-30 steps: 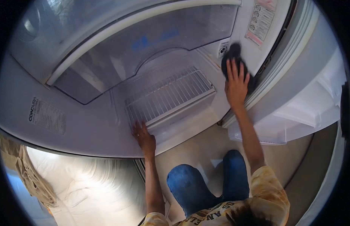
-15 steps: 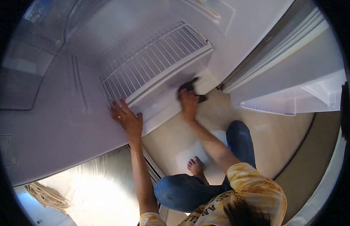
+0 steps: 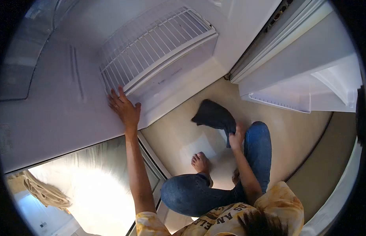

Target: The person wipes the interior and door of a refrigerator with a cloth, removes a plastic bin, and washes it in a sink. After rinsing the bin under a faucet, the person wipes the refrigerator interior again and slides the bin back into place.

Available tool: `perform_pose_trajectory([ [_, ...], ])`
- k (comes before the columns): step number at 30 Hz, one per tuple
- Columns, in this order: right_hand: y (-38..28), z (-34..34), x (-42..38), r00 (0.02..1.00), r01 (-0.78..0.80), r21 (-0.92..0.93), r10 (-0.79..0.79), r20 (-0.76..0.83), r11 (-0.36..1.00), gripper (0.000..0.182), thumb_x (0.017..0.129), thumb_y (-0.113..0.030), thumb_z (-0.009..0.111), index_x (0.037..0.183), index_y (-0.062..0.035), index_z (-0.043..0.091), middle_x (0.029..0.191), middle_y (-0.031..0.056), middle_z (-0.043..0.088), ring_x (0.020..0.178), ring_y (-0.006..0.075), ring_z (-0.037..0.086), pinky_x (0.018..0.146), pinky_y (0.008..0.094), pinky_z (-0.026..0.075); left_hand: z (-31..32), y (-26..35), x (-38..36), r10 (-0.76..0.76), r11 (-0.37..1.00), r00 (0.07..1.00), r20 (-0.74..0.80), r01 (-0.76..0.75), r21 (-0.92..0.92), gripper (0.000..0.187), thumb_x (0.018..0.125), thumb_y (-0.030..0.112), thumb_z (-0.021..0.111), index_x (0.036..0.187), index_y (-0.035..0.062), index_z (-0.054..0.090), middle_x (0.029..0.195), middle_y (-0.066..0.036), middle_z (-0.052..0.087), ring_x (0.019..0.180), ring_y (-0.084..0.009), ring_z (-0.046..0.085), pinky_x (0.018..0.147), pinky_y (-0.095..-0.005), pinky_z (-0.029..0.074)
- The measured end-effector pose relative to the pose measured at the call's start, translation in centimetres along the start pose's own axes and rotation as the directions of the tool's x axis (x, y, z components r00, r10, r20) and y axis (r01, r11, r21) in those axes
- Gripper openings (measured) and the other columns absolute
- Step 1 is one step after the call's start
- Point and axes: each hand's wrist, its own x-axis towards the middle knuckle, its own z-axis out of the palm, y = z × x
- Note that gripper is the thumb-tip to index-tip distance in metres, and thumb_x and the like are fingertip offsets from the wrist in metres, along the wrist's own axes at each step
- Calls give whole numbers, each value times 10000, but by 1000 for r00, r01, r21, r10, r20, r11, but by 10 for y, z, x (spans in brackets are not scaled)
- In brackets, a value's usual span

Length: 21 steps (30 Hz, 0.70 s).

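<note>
Beside the wire shelf (image 3: pixel 155 43), the left hand (image 3: pixel 124 110) was pressed flat for support, while a dark cloth (image 3: pixel 213 116) was pinched in the right hand (image 3: pixel 237 138).

Two hands: left hand (image 3: pixel 124 110), right hand (image 3: pixel 236 138). One dark cloth (image 3: pixel 213 115). One wire shelf (image 3: pixel 155 41). One open fridge door (image 3: pixel 309 74). One door bin (image 3: pixel 281 103). One bare foot (image 3: pixel 200 163). Two denim-clad legs (image 3: pixel 198 194).
</note>
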Motion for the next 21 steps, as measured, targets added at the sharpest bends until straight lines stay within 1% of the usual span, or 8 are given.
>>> perform_pose_trajectory([
  [1,3,3,-10,983,66,-481,-139,-118,874,642,786,-141,500,1391,-85,291,1414,113,302,1294,281,288,1039,449,242,0,1,0,-7,1000,1000,2,6,3,1030,597,175,756,1404,104,120,1420,-227,166,1308,-465,144,1031,-589,187],
  [2,4,7,-14,937,45,-844,-316,-150,534,632,805,-160,487,1397,-90,276,1430,117,271,1313,308,250,1044,492,217,1,0,1,-13,1000,1000,3,13,9,1034,595,179,759,1404,104,119,1420,-226,165,1308,-465,142,1031,-588,187],
  [6,29,16,69,844,500,-807,-384,374,314,580,862,-259,463,1389,-100,280,1452,107,213,1331,355,179,1037,570,155,1,-1,0,9,1000,1000,14,-8,-7,1038,594,178,761,1405,114,117,1426,-221,144,1311,-467,118,1033,-594,176],
  [11,82,26,177,792,15,-918,-565,-231,397,509,896,-322,419,1341,-83,353,1382,121,342,1258,322,317,1023,533,210,10,-2,1,4,1000,1000,-3,-3,25,1011,601,172,757,1397,125,136,1407,-217,160,1295,-475,129,1030,-603,172],
  [14,19,96,188,640,257,-728,-676,-364,636,444,900,-303,409,1267,-54,431,1245,148,483,1162,329,416,990,507,264,13,-3,2,37,999,999,-26,-36,28,1020,596,189,766,1399,121,140,1402,-232,164,1275,-478,167,1014,-606,162],
  [15,26,137,197,689,143,-887,-688,-229,438,423,887,-303,435,1211,-34,478,1194,159,512,1135,332,436,985,483,285,11,-4,1,51,998,998,-27,-51,27,1026,594,196,770,1401,118,140,1403,-238,163,1268,-478,184,1007,-606,157],
  [16,19,168,187,731,279,-862,-676,-95,423,434,902,-311,398,1222,-28,471,1210,159,504,1167,331,409,997,492,274,10,-6,1,82,997,996,-29,-82,14,1023,592,198,771,1398,116,146,1396,-243,175,1261,-474,196,1005,-602,161],
  [21,-24,266,74,682,731,-391,-600,417,559,454,927,-305,339,1283,-36,424,1335,142,409,1290,319,281,1073,507,152,9,-8,3,105,994,994,-41,-104,22,1012,581,204,775,1385,107,168,1361,-263,233,1241,-457,234,997,-585,176],
])
